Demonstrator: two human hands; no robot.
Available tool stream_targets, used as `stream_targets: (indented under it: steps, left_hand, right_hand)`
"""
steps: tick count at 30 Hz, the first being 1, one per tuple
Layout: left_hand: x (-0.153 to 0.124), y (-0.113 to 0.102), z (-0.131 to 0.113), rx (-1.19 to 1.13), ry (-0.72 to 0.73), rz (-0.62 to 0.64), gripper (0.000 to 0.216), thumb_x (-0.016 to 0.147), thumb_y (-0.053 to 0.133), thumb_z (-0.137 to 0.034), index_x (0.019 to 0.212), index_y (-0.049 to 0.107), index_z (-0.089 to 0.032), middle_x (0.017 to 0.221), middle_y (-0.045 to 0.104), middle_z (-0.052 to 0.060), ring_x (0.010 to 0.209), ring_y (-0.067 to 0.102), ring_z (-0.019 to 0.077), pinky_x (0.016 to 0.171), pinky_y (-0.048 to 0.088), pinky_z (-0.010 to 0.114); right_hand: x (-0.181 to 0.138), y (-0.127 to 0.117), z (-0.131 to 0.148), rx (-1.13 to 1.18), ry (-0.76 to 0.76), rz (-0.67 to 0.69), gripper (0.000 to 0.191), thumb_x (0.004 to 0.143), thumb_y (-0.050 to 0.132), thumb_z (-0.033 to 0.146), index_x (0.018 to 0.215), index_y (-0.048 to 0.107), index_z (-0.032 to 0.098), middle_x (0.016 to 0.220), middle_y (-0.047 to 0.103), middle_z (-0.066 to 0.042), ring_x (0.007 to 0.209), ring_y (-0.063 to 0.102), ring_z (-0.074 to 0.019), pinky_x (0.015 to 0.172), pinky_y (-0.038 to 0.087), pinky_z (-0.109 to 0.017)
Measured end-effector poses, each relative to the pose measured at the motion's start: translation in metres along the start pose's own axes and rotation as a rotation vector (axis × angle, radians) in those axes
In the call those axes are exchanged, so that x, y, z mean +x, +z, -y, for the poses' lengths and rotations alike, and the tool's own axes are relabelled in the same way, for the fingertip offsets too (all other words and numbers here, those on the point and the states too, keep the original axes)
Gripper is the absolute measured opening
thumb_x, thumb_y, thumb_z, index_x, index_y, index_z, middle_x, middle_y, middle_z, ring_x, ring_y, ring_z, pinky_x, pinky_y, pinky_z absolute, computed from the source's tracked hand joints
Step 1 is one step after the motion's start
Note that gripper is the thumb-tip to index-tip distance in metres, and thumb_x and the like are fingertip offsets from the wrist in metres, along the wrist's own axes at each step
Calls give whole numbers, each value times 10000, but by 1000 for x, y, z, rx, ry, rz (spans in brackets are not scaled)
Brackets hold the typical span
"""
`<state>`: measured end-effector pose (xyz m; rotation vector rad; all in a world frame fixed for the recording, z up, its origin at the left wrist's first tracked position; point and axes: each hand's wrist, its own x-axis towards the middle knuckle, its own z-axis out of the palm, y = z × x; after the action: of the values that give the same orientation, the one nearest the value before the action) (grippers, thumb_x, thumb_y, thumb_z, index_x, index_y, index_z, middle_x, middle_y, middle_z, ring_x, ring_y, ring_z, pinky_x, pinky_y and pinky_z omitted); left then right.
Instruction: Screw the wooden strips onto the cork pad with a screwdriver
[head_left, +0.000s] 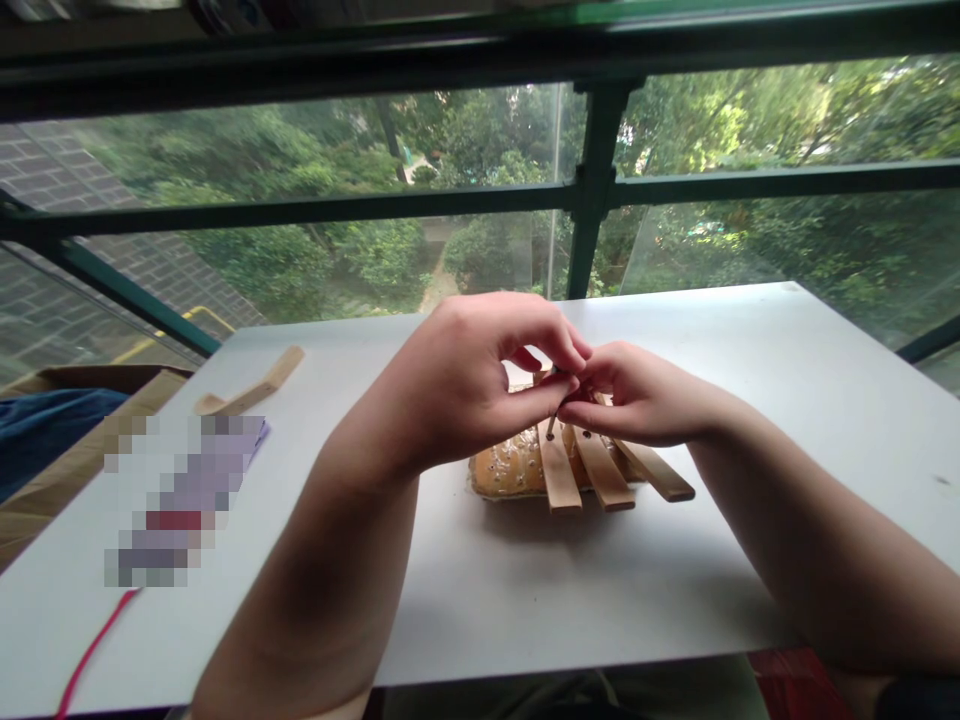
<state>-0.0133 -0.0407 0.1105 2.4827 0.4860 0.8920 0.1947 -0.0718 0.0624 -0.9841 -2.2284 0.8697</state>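
Person's left hand (469, 375) and right hand (641, 390) meet above the middle of a white, smooth-topped surface (465, 610), set back toward its far edge. Below them lies a lumpy orange-brown, glossy oblong block (504, 472), well in from every edge.

Three flat, pale wooden slats (561, 482) cross the block's right part, their near ends jutting past its near side; each of the two leftmost shows a small dark hole. A thin, dark metal rod (553, 424) slants down from the fingers to the hole in the leftmost slat.

Left fingers: thumb and index pinched together on the rod's upper part. Right fingers: bent inward, tips meeting the left ones; cannot tell whether they grip anything, contact hidden.

Step in hand, as judged: working the rod at that leftmost hole. Next move seems to call for a steady pinch, the rod kept in line with the hole, and the slat held from swivelling.

Elsewhere: bent, pale wooden piece (270, 388) near the far left corner; purple, pixelated flat item (202, 480) by the left edge, content unreadable; pinkish-red cord (94, 645) running toward the near left corner.
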Motion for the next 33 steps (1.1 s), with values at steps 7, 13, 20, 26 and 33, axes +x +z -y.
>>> stream_targets:
  steps: [7, 13, 20, 26, 33]
  left_hand:
    - [-1, 1, -1, -24, -30, -6, 134, 780, 624, -109, 838, 661, -224, 982, 711, 17, 896, 680, 160, 780, 588, 298]
    - [2, 1, -2, 109, -16, -10, 121, 776, 643, -135, 863, 658, -218, 1014, 683, 36, 921, 651, 173, 753, 563, 289]
    - [1, 0, 3, 237, -10, -21, 123, 785, 701, -253, 875, 636, -202, 876, 675, 2, 779, 635, 129, 684, 518, 247]
    - [1, -1, 3, 221, -17, -6, 103, 801, 682, -213, 885, 624, -198, 857, 676, -16, 740, 626, 99, 671, 510, 214]
    - [0, -1, 2, 191, -6, 4, 99, 806, 663, -180, 896, 629, -203, 858, 674, -19, 752, 630, 95, 668, 512, 205]
  right_hand:
    - [-1, 3, 2, -4, 7, -55, 92, 880, 587, 241, 886, 633, 161, 746, 596, -2, 671, 521, -122, 611, 434, -231]
    - [-1, 5, 4, -11, -3, -94, 21, 848, 599, 193, 845, 598, 172, 678, 530, 33, 615, 484, -96, 573, 396, -210]
    - [-1, 5, 7, -45, 50, -94, 47, 854, 608, 214, 854, 613, 168, 708, 584, 24, 638, 524, -100, 598, 417, -200]
    - [0, 8, 4, -44, 29, -123, 79, 845, 630, 219, 823, 564, 181, 674, 541, 48, 599, 495, -78, 549, 389, -174]
    - [-1, 7, 3, -92, 17, -106, 111, 848, 641, 268, 850, 558, 194, 672, 523, 49, 582, 477, -82, 525, 384, -184]
